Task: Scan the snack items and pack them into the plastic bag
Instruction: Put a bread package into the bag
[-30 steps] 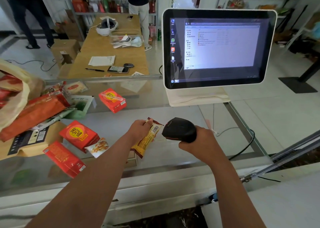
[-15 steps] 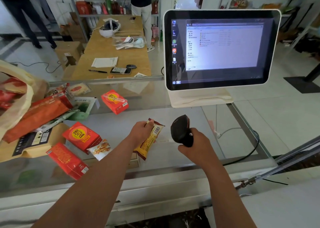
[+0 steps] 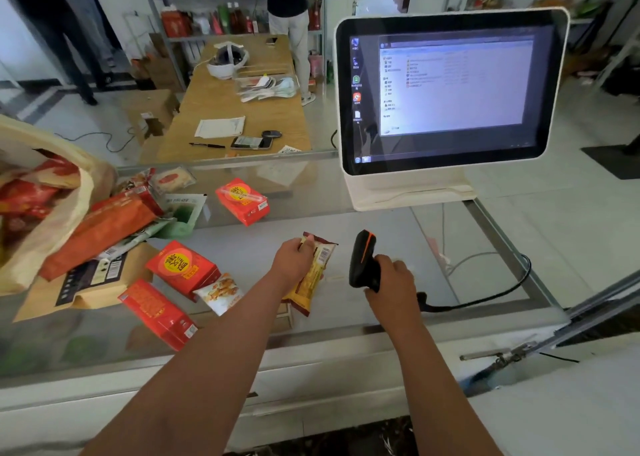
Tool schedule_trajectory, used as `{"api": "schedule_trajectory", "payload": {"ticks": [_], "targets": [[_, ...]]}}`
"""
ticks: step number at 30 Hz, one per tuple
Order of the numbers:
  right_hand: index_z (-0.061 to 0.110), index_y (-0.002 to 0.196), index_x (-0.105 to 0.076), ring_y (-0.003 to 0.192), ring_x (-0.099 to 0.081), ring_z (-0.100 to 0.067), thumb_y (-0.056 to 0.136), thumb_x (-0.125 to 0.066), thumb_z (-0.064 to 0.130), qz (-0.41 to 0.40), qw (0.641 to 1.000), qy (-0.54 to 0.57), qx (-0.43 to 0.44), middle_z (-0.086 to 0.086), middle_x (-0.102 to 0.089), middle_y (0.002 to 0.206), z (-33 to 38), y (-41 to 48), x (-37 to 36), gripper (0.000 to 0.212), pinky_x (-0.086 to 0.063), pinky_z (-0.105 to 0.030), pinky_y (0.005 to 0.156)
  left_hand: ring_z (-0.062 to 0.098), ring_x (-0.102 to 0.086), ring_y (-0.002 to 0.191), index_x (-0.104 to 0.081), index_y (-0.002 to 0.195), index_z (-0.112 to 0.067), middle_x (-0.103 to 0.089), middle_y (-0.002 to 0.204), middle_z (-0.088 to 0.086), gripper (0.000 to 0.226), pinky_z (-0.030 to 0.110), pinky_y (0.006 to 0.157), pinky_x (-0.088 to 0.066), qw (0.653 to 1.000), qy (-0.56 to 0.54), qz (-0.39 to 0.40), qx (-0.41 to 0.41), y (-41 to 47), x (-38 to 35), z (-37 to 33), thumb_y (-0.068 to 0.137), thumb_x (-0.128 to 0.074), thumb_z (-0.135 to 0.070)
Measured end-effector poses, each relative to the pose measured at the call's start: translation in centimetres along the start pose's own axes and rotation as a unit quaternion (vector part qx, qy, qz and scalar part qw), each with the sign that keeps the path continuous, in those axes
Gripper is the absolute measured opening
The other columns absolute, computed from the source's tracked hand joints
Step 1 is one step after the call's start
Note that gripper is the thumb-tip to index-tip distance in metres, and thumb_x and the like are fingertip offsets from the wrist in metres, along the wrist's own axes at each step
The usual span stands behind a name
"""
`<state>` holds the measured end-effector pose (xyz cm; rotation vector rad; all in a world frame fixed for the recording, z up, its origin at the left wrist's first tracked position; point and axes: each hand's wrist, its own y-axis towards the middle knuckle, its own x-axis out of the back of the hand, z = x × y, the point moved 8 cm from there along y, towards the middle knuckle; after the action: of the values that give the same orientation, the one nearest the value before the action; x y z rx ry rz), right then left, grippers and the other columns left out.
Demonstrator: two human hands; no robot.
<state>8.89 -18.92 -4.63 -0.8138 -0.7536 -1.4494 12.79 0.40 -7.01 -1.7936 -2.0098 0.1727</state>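
My left hand (image 3: 292, 260) grips a yellow and brown snack packet (image 3: 313, 275) by its upper end, barcode facing right. Just to its right, my right hand (image 3: 393, 277) holds a black handheld scanner (image 3: 362, 260) with an orange stripe, upright and a short gap from the packet. The beige plastic bag (image 3: 45, 213) lies at the far left with red packets inside. Loose snacks lie on the glass counter (image 3: 381, 223): three red boxes (image 3: 181, 268) (image 3: 157, 312) (image 3: 242, 201), an orange-red pouch (image 3: 104, 230), a small clear packet (image 3: 220, 293) and a brown paper bag (image 3: 86, 282).
A white point-of-sale screen (image 3: 450, 95) stands at the counter's back right. The scanner's black cable (image 3: 485, 300) trails right across the glass. Beyond the counter are a wooden table (image 3: 242, 109), shelves with bottles, and people standing.
The scanner has swung from pointing at the packet's barcode to upright and moved slightly right and away. My left hand keeps holding the packet in about the same place.
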Motion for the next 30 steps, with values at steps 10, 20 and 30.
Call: {"api": "schedule_trajectory", "payload": {"ticks": [10,20,30], "targets": [[0.028,0.132,-0.046,0.099,-0.057,-0.009,0.089,-0.059,0.039,0.014,0.978,0.206,0.003,0.003,-0.057,0.111,17.4,-4.5,-0.9,0.046,-0.047,-0.020,0.080,0.028,-0.067,0.090,-0.065,0.105,-0.007,-0.070,0.099,0.015,0.044,0.042,0.084,-0.055,0.975,-0.186,-0.094,-0.072,-5.1,11.0,-1.9,0.099,-0.039,-0.042],[0.027,0.102,-0.064,0.074,-0.071,-0.020,0.091,-0.060,0.021,0.137,0.892,0.424,0.073,-0.001,-0.073,0.088,42.4,-12.3,-11.8,0.013,-0.058,-0.039,0.063,0.011,-0.066,0.094,-0.070,0.099,-0.023,-0.072,0.097,-0.004,0.030,0.029,0.085,-0.050,0.950,-0.225,-0.170,-0.131,-13.7,40.7,-2.5,0.092,-0.051,-0.045],[0.016,0.113,-0.055,0.053,-0.065,-0.020,0.096,-0.054,0.029,0.221,0.836,0.500,-0.052,-0.009,-0.068,0.079,50.1,-11.1,-16.7,0.022,-0.053,-0.032,0.047,0.019,-0.063,0.107,-0.061,0.119,-0.018,-0.073,0.108,-0.001,0.082,0.043,0.098,-0.046,0.903,-0.403,-0.105,-0.102,-16.6,48.9,-4.6,0.079,-0.031,-0.083]]}}
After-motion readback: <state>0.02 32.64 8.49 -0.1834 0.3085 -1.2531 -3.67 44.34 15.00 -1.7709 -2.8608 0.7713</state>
